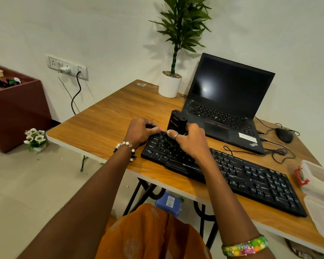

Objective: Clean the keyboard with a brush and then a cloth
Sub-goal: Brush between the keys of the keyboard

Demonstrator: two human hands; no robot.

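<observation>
A black Zebronics keyboard lies slantwise across the wooden worktop, its brand name readable in white on the front edge below the space bar; key legends such as Ctrl, Alt, Shift and Caps Lock show at its left end. The right hand, a ring on one finger, curls its fingers round a black block-shaped tool that stands upright on the keyboard's upper-left keys; the tool bears a pale logo too blurred to read, and whether bristles sit under it cannot be told. The left hand, with a bead bracelet at the wrist, rests at the keyboard's far left corner with fingers bent, fingertips touching its edge.

Behind the keyboard stands an open black laptop with a dark screen and "ThinkPad" printed on the palm rest's near right corner. A black wired mouse lies to its right, cables trailing between. A potted plant in a white pot stands at the worktop's back. A clear plastic box with a red clasp sits at the right edge.
</observation>
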